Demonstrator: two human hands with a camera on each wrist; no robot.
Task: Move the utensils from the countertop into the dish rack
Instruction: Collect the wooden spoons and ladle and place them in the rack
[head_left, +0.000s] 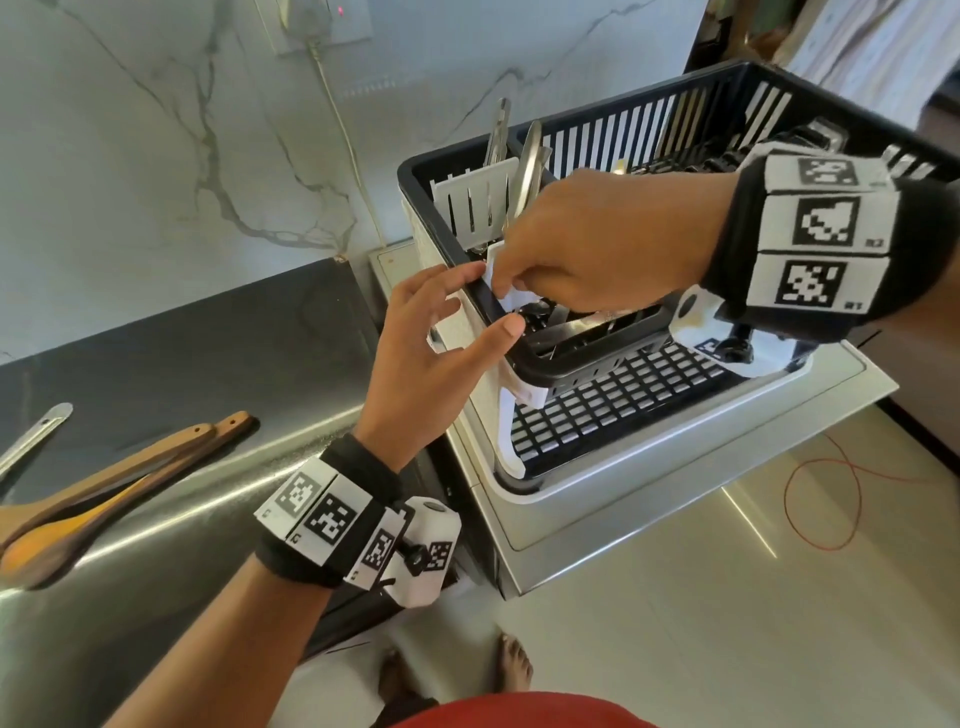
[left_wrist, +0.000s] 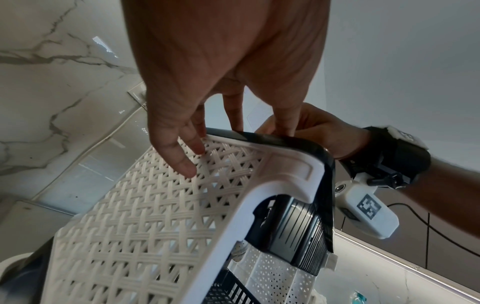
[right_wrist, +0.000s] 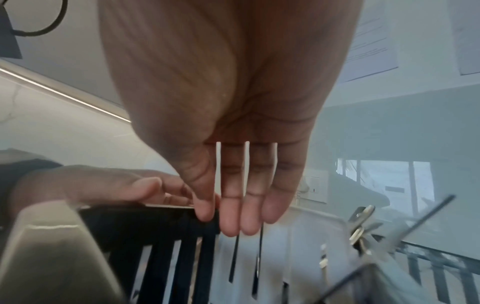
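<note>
My left hand (head_left: 415, 358) rests loose-fingered on the black slatted plastic dish rack (head_left: 675, 119) rim; my right hand (head_left: 597, 244) pinches its white slotted cutlery holder (head_left: 475, 205). The wooden spoons (head_left: 104, 499) lie left of the rack; tugging could topple the standing metal utensils (head_left: 527, 166).

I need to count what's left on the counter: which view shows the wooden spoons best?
The head view: the wooden spoons lie together on the countertop at lower left, beside a metal handle, well away from both hands. Neither wrist view shows them; those see only the rack and fingers.
</note>
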